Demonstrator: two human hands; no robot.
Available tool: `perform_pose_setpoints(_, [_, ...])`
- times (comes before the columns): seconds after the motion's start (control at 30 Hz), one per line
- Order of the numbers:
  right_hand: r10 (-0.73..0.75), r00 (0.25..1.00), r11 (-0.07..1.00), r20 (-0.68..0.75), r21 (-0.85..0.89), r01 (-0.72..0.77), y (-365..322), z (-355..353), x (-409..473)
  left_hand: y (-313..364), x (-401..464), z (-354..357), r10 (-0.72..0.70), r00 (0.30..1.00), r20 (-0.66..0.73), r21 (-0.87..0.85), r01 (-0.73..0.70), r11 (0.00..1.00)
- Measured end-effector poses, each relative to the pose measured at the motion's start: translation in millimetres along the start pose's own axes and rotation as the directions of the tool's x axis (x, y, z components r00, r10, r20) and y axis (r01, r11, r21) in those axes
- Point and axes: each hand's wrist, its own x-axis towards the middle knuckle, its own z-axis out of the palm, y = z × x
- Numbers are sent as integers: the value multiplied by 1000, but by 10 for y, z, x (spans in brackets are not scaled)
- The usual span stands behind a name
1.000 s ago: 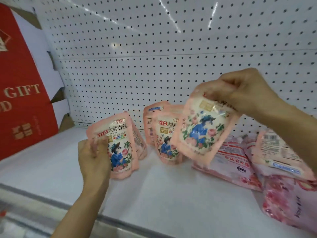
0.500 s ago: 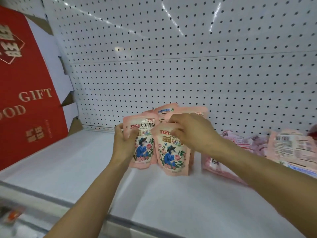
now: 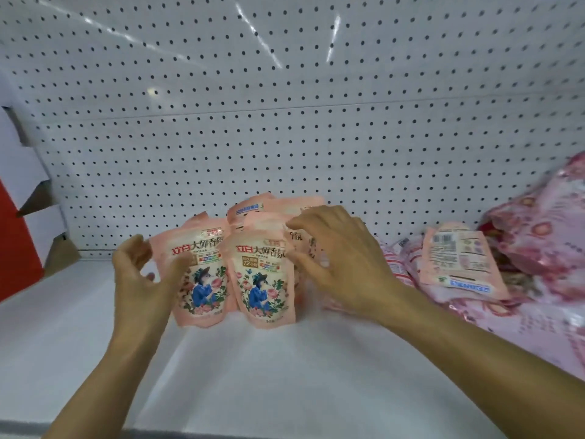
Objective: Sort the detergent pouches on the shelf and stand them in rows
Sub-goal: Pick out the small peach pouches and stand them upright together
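Note:
Two pink detergent pouches with a blue-figure print stand side by side on the white shelf (image 3: 285,381): the left pouch (image 3: 204,280) and the right pouch (image 3: 262,283). More pouches (image 3: 250,206) stand upright close behind them. My left hand (image 3: 139,280) cups the left pouch's left edge, thumb across its front. My right hand (image 3: 342,264) hovers with its fingers spread, the index fingertip touching the right pouch's top and the thumb by its right edge. It hides part of the pouches behind.
A heap of pink pouches lies flat at the right, one back-side up (image 3: 459,261), beside larger pink floral bags (image 3: 544,248). A red gift box (image 3: 15,245) stands at the far left. The white pegboard (image 3: 285,137) closes the back.
My right hand set its pouch upright beside the left one and let go, its fingers now spread. My left hand's hold on the left pouch has loosened. The view moved closer and to the right.

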Motion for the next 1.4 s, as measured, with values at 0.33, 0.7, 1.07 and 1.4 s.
perform_pose_setpoints(0.33, [784,538,619,309,-455,-640,1461,-604,-618,512,-827,520,589,716,375,49,-650,758])
perform_pose_setpoints(0.7, [699,708,697,104,123,-706,1720,-789,-676,780,-1195,1840,248,509,824,-28,-401,916])
perform_pose_setpoints(1.07, [436,688,898,580,-235,-372,1895,-1041,-846,788,-1200,2489,191,416,889,241,-780,577])
perform_pose_setpoints(1.4, [336,822,823,459,281,-493,1900,-1217,-927,897,-1078,2450,309,637,707,297,-663,687])
